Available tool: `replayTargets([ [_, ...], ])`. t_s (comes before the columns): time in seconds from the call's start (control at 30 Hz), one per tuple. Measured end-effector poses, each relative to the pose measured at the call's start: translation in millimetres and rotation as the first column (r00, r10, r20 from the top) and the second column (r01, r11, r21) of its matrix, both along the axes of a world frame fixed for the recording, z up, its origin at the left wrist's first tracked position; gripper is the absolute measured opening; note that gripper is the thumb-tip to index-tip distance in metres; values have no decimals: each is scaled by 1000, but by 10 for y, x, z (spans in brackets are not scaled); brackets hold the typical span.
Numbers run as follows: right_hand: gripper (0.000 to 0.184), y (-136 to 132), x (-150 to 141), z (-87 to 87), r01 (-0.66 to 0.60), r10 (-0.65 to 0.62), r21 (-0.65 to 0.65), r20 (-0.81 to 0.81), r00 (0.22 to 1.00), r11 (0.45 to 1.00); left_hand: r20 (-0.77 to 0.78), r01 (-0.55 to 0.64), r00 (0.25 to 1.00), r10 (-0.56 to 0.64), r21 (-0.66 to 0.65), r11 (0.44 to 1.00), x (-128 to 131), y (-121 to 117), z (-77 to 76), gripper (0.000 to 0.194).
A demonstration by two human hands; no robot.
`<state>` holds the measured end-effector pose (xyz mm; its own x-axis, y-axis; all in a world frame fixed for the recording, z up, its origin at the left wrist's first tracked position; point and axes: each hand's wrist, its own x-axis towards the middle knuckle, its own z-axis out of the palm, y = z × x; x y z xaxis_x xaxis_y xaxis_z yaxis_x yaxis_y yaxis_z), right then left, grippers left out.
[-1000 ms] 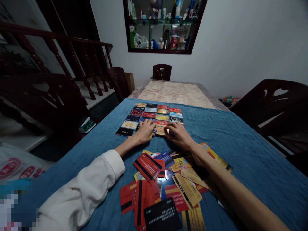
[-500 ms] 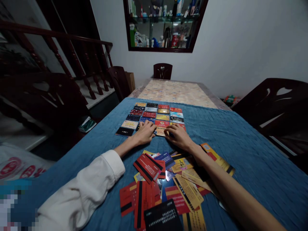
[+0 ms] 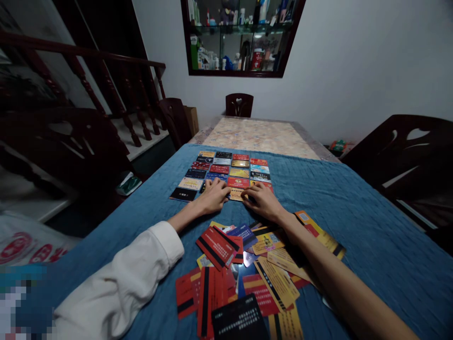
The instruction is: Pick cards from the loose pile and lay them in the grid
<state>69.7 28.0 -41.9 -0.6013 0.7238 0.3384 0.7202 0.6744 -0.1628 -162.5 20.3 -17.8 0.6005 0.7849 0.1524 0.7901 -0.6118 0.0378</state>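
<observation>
Card (image 3: 236,194): gold, rectangular and glossy, flat between the fingertips of both hands, its ends partly hidden by them.
Lettering: half a second ago it showed a large "VIP" and a dark blue patch by the left fingertips; now the letters look different and the patch is out of sight.
Left hand (image 3: 214,195): in nearly the same place, fingers bent at the gold card's left end; cannot tell whether they grip it.
Right hand (image 3: 264,200): fingers curled at the right end, cannot tell if clamped; a red-and-yellow rectangular card (image 3: 268,184) beyond them shows more than a second ago.
Rows: overlapping multicoloured rectangular cards (image 3: 219,168) beyond both hands, otherwise unchanged.
Pile: loose red, gold, blue and black rectangular cards (image 3: 217,245) on the near side of the hands, unmoved.
Cloth: blue fabric tablecloth (image 3: 300,184) beneath both hands.
</observation>
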Motion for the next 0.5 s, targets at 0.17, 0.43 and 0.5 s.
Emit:
replayTargets([
  [0.17, 21, -7, 2, 2, 10, -10, 17, 5, 1000, 1000, -25, 22, 999, -21, 36, 999, 2, -4, -12, 22],
  [0.43, 20, -32, -28, 29, 59, -60, 32, 50, 997, 998, -52, 63, 997, -58, 107, 992, -15, 12, -46, 21],
  [0.5, 20, -38, -39, 34, 60, -63, 41, 57, 996, 997, -45, 68, 997, -63, 115, 991, -17, 13, -49, 21],
])
